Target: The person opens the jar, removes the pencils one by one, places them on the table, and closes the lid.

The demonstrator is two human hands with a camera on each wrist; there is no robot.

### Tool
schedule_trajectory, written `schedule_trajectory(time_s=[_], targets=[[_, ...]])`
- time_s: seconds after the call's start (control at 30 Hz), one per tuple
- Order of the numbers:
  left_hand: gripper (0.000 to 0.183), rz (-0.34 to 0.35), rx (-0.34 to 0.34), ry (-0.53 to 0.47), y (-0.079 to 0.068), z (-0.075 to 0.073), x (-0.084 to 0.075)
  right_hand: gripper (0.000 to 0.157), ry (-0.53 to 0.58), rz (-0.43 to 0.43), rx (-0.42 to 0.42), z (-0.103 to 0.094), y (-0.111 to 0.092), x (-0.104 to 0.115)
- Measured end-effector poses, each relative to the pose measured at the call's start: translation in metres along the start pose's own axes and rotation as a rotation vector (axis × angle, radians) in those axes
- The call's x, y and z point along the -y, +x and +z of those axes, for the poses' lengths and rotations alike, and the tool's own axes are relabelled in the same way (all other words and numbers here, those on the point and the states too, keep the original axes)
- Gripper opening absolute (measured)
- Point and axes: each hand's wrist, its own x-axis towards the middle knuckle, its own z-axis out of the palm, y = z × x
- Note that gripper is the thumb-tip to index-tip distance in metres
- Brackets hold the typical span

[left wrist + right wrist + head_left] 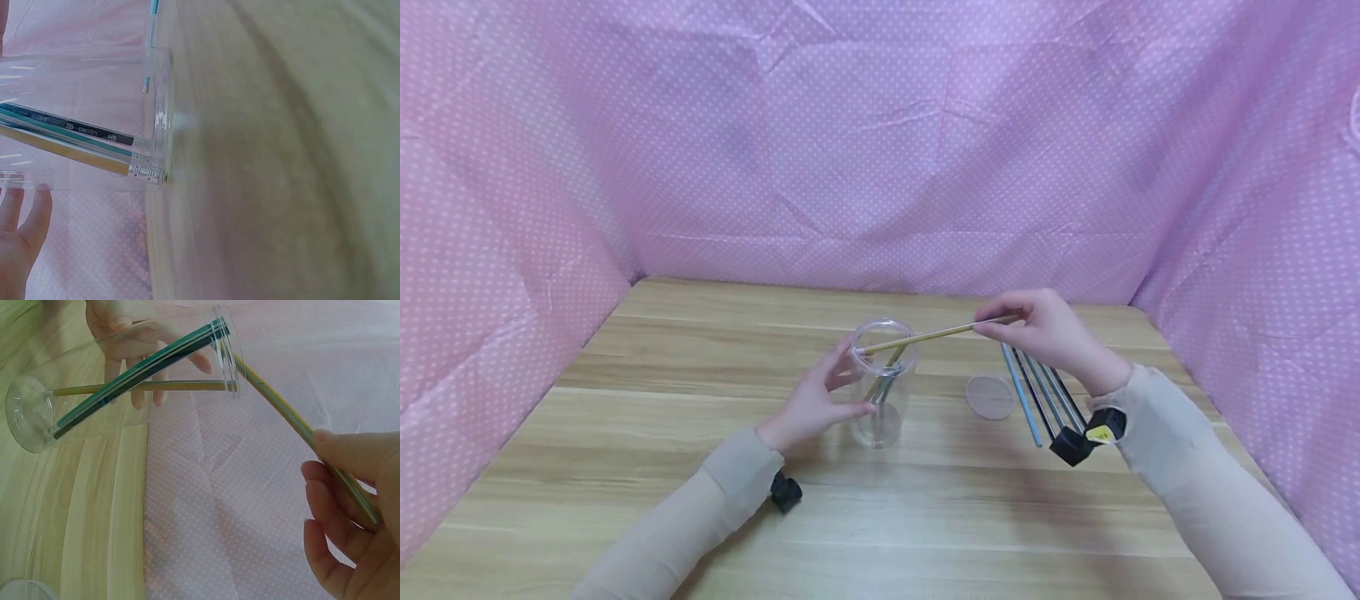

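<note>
A tall clear plastic jar (901, 414) stands upright on the table with its mouth uncovered. My left hand (811, 406) holds it from the left, thumb on the near side and fingers behind. Several pencils (140, 369) lean inside, black, green and yellow; the left wrist view shows their metal-banded ends at the jar's bottom. Between thumb and fingers, my right hand (1051, 332) pinches a yellow pencil (942, 332) near one end. This pencil slants across the jar's mouth, its far end overlapping the rim in the head view.
Right of the jar lies a round clear lid (989, 397). Beyond it a row of several pencils (1021, 396), blue and dark, lies under my right wrist. Pink dotted cloth (895, 167) walls the wooden table (700, 333) at the back and sides.
</note>
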Motion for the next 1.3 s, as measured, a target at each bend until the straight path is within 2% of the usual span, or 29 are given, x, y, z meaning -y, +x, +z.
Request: schedule_trajectory(time_s=[0.1,0.23,0.33,0.53,0.67,0.8,0.93,1.13,1.3], targets=[[0.099,0.002,0.000,0.002,0.000,0.000,0.000,0.009,-0.054,-0.049,-0.013,0.000,0.000,0.000],[0.099,0.062,-0.003,0.003,0.001,0.000,0.002,0.009,-0.088,-0.107,-0.046,-0.002,-0.003,-0.003],[0.099,0.096,-0.005,-0.004,0.002,0.001,0.003,0.008,-0.092,-0.114,-0.059,-0.004,-0.006,-0.007],[0.101,0.105,-0.006,-0.011,0.003,0.001,0.004,0.005,-0.166,-0.091,-0.008,-0.006,-0.014,-0.018],[0.102,0.104,-0.005,-0.008,0.003,0.002,0.004,0.010,-0.219,-0.165,0.009,0.002,-0.017,-0.030],[0.103,0.112,-0.007,0.003,0.002,0.002,0.005,0.013,-0.199,-0.228,0.041,0.018,-0.020,-0.038],[0.104,0.123,-0.007,0.015,0.002,0.003,0.004,0.010,-0.130,-0.189,0.073,0.033,-0.022,-0.042],[0.102,0.097,-0.009,0.007,0.000,0.003,0.002,0.009,0.017,-0.046,0.091,0.043,-0.026,-0.045],[0.101,0.088,-0.008,-0.007,0.000,0.002,0.001,0.017,0.135,0.071,0.089,0.046,-0.028,-0.047]])
